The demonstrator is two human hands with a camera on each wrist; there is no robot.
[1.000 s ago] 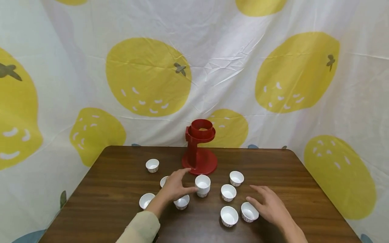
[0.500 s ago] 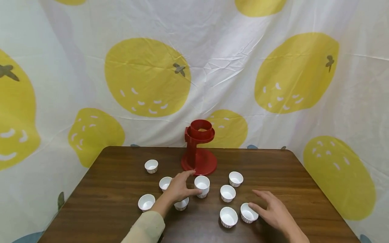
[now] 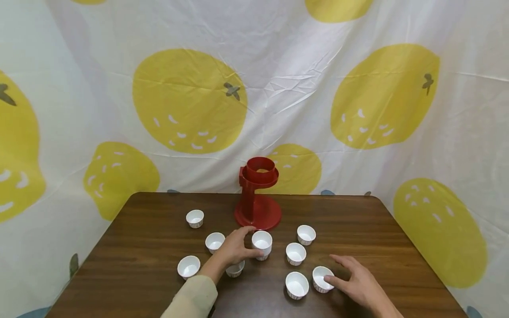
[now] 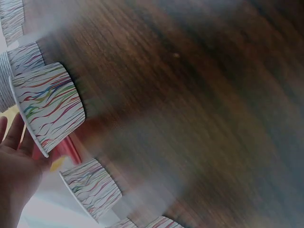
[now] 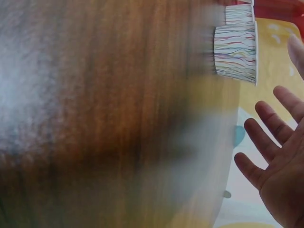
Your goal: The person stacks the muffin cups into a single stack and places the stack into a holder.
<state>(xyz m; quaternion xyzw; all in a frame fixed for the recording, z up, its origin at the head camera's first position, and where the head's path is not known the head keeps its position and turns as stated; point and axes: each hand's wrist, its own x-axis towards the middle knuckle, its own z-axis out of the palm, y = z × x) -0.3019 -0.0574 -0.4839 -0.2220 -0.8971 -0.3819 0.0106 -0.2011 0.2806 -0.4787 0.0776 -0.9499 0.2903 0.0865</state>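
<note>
A short stack of white paper baking cups (image 3: 262, 244) stands near the middle of the table. My left hand (image 3: 233, 250) reaches it from the left, thumb across its front and fingertips by its back left side. Another cup (image 3: 235, 269) is partly hidden below that wrist. My right hand (image 3: 359, 281) has its fingers spread beside a single baking cup (image 3: 323, 280), the thumb tip overlapping its rim. In the right wrist view the fingers (image 5: 270, 123) are extended and spread. The left wrist view shows a cup (image 4: 50, 107) with coloured wavy lines.
Behind the stack stands a red stand (image 3: 258, 212) with a ring-shaped holder on top. Single cups (image 3: 195, 218) lie to the left, and others (image 3: 296, 254) to the right of the stack. A lemon-printed cloth (image 3: 286, 53) hangs behind the dark wooden table (image 3: 155, 221).
My left hand has moved a little right, its thumb now across the front of the stack. My right hand has come slightly nearer, its thumb now overlapping the cup's rim.
</note>
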